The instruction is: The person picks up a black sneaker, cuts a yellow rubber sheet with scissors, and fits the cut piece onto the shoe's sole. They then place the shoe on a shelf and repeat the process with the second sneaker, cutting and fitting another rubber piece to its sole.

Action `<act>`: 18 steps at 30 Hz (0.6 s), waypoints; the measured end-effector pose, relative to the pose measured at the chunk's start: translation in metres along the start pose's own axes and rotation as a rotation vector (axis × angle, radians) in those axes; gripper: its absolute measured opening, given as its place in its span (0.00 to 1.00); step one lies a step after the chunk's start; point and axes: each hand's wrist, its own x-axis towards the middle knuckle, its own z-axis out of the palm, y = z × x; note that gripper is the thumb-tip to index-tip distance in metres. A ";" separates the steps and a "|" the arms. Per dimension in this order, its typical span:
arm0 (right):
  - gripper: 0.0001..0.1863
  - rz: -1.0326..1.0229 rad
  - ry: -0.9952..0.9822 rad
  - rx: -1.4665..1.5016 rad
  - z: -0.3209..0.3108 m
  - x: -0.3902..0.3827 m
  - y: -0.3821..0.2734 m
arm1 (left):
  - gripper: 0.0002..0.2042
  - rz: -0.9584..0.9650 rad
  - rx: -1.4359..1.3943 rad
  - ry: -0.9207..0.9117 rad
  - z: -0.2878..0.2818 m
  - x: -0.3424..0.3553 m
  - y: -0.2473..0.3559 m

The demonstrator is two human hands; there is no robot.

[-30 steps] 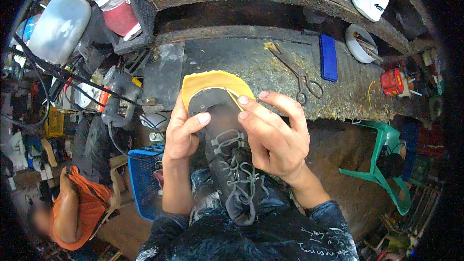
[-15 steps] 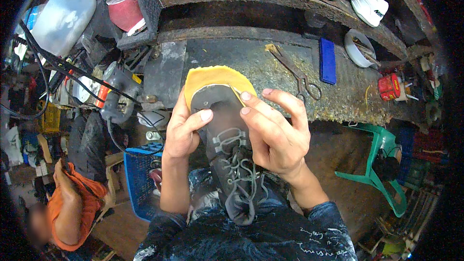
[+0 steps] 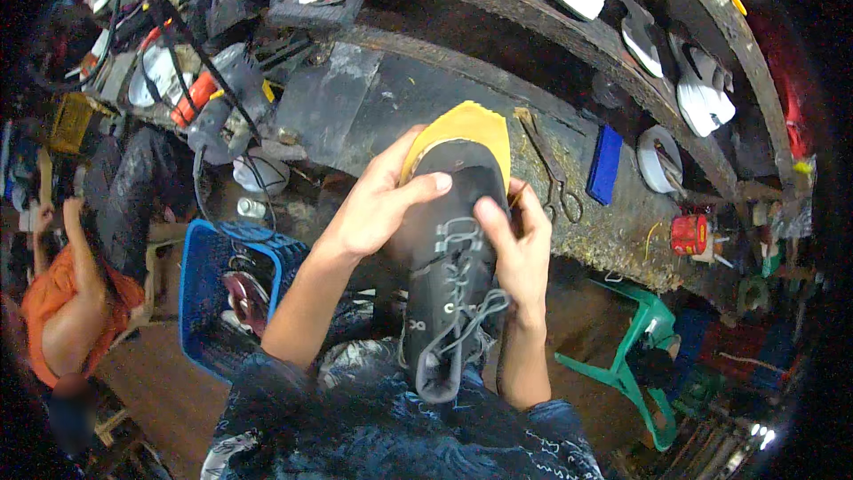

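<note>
A black lace-up shoe point(image 3: 458, 182) with grey laces lies toe-away over my lap. Under its toe, a yellow sole sheet point(image 3: 462, 124) sticks out past the shoe's edge all round the front. My left hand point(image 3: 378, 204) grips the shoe and sheet from the left, thumb on the toe, its other fingers partly hidden beneath. On the right side, my right hand point(image 3: 524, 253) holds the shoe with the thumb against the upper and fingers curled round the sole edge. Old scissors point(image 3: 555, 173) lie on the bench beyond that hand.
A blue block point(image 3: 605, 164), a white bowl point(image 3: 659, 160) and a red can point(image 3: 689, 236) rest on the worn bench point(image 3: 355, 124). White shoes point(image 3: 702, 102) stand on the shelf. A blue basket point(image 3: 204, 302) is at left, a green chair point(image 3: 653, 320) at right. Another person point(image 3: 80, 302) sits far left.
The shoe has turned more upright and moved right. My right hand has dropped from the sheet's front edge to the shoe's right side. The view has swung, tilting the bench.
</note>
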 end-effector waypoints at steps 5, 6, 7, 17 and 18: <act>0.19 0.154 0.015 0.490 0.006 0.027 0.027 | 0.25 -0.042 0.129 -0.007 0.014 0.008 0.010; 0.22 0.133 -0.003 0.584 0.006 0.023 0.032 | 0.26 -0.099 0.146 -0.014 0.019 0.005 0.014; 0.21 0.124 -0.007 0.660 0.007 0.018 0.036 | 0.29 -0.064 0.067 -0.018 0.027 0.002 0.017; 0.12 -0.076 -0.472 1.526 0.020 0.007 0.034 | 0.20 0.251 0.436 -0.462 0.055 -0.002 0.042; 0.11 -0.076 -0.483 1.547 0.020 0.006 0.032 | 0.19 0.239 0.436 -0.494 0.054 -0.002 0.044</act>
